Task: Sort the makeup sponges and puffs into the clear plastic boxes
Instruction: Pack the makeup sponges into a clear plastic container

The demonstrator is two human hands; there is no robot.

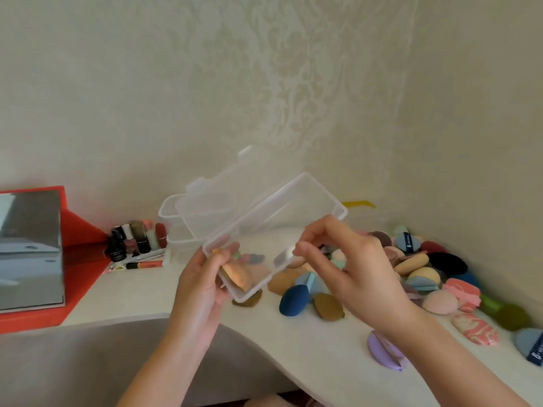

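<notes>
Fingers (pixel 227 251) of the left hand (pixel 199 283) curl round the near-left corner of a clear box (pixel 255 211), thumb on top and the rest below. The right hand (pixel 352 271) pinches the box's near long rim between thumb and forefinger, its other fingers loosely bent and apart from the plastic. Both hands hold the box in the air above the table (pixel 147 289), tilted, with its far end toward 1 o'clock. Its lid (pixel 217 195) stands open along the far long side, toward 11 o'clock.

A peach sponge (pixel 235 274) shows through the box floor by the left fingers; I cannot tell whether it lies inside or beneath.

From the box, a heap (pixel 426 265) of puffs and sponges spreads over the table from 4 to 3 o'clock, right up to the wall. At its near edge, toward 5 o'clock, a navy sponge (pixel 293 301) lies just beside a brown puff (pixel 328 306). A lilac puff (pixel 385 351) sits alone nearer the table edge, partly under the right wrist. A black puff (pixel 448 262) lies at the back of the heap and an olive sponge (pixel 512 317) at its right end.

Toward 9 o'clock, more clear boxes (pixel 176 245) stand stacked against the wall. Nail polish bottles (pixel 135 239) cluster just left of them, and a mirror (pixel 32 248) in a red case stands at the far left.
</notes>
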